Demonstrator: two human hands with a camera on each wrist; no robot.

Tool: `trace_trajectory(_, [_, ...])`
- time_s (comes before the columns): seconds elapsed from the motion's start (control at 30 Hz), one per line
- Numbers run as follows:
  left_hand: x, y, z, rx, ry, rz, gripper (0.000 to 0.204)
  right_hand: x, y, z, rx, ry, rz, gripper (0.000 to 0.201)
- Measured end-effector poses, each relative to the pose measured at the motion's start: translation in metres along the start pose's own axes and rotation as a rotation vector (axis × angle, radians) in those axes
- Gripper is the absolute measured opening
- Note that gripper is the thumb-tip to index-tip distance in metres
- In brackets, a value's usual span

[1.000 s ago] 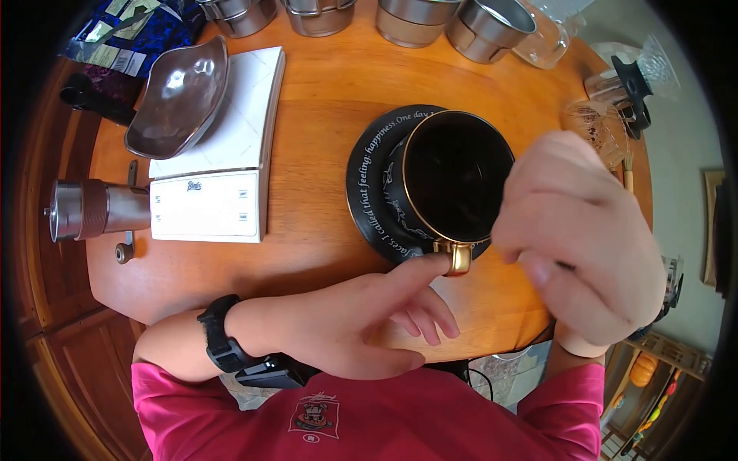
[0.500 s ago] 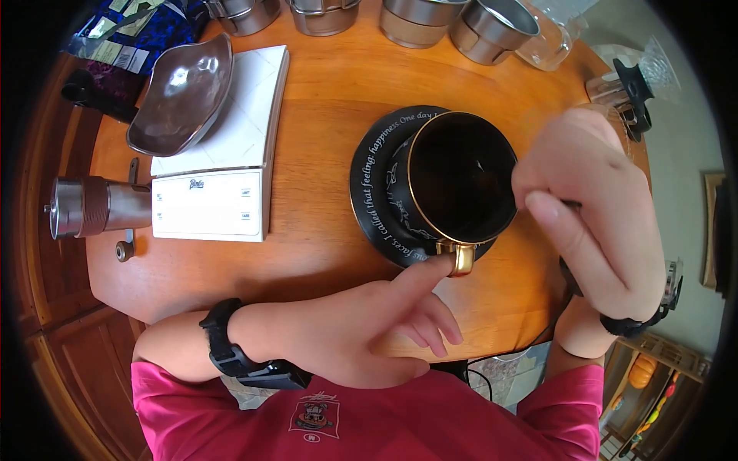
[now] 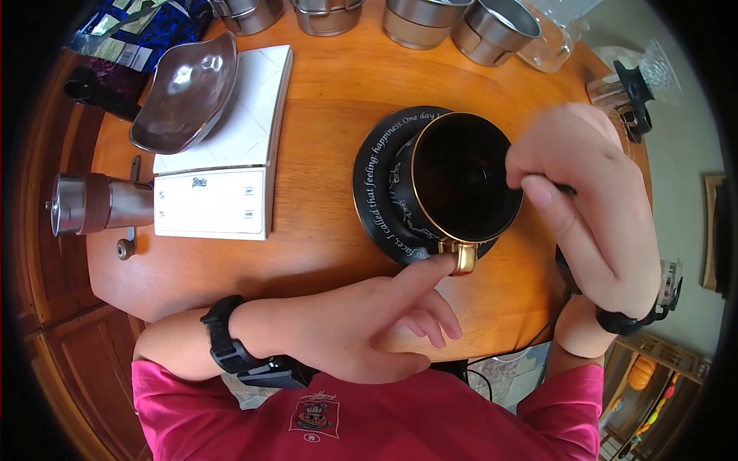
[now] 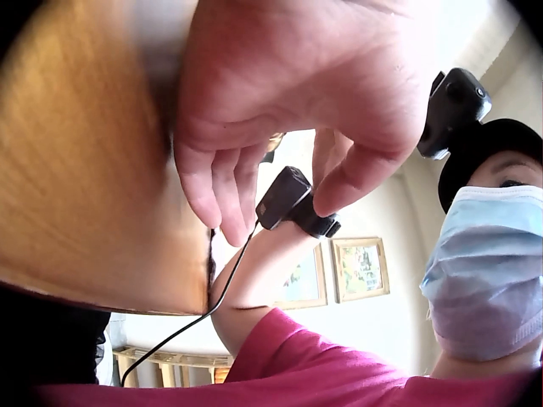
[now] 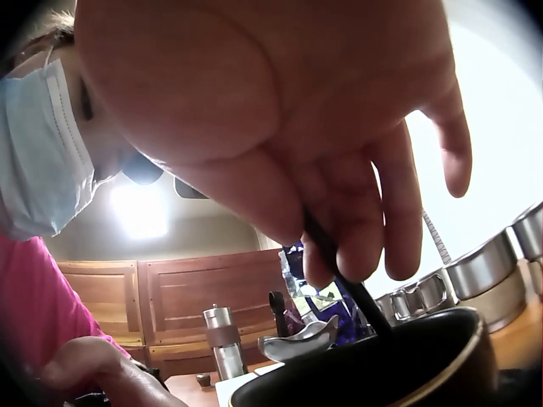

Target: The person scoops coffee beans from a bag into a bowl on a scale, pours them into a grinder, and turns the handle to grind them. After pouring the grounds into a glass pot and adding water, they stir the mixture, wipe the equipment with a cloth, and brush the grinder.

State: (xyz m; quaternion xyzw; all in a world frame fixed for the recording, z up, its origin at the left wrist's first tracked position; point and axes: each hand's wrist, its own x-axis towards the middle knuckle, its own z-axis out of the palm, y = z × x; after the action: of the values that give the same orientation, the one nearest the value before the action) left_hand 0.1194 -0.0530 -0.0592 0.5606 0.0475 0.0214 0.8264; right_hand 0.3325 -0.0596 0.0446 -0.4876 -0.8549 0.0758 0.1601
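Observation:
A black cup [image 3: 467, 178] with a gold rim and gold handle [image 3: 463, 259] stands on a black saucer [image 3: 369, 184] with white lettering. My left hand [image 3: 350, 326] reaches in from the near side, its extended index finger touching the cup handle and its other fingers loosely spread. At the cup's right rim, my right hand [image 3: 588, 203] pinches a thin dark stick [image 5: 349, 280] between thumb and fingers. In the right wrist view the stick slants down into the cup; its lower end is hidden inside.
Left of the cup is a white scale [image 3: 211, 203] bearing a brown wavy dish [image 3: 184, 92]. A steel grinder [image 3: 96, 203] lies beside it. Several metal cups [image 3: 496, 31] line the far edge, and a glass dripper [image 3: 653, 69] stands far right. A cable [image 4: 182, 322] hangs near the table edge.
My right hand has shifted back and forth at the cup's right rim, ending slightly farther from me than a second ago. The left hand stays at the cup handle.

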Motion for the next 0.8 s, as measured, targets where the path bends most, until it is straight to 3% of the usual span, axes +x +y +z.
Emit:
trace_trajectory(0.23, [0.001,0.001,-0.001,0.009,-0.002,-0.025,0.085,0.000,-0.005,0.007,0.228,-0.078,-0.102,0.018])
trace_trajectory(0.3, [0.001,0.000,0.000,0.005,0.000,-0.012,0.084,0.001,-0.003,0.011,0.191,-0.061,-0.106,0.018])
trace_trajectory(0.37, [0.000,-0.001,-0.001,0.001,0.006,0.003,0.084,0.000,0.001,0.014,0.020,0.071,-0.013,0.019])
trace_trajectory(0.5, [0.000,0.000,-0.001,0.011,0.002,-0.003,0.084,-0.001,0.002,0.003,0.002,0.042,0.016,0.020])
trace_trajectory(0.67, [-0.001,-0.002,0.000,-0.006,0.017,0.048,0.085,-0.001,-0.008,0.006,0.246,-0.063,-0.077,0.025])
trace_trajectory(0.8, [0.001,0.001,0.000,-0.011,0.011,-0.002,0.083,0.001,-0.005,0.015,0.265,-0.018,-0.096,0.022])
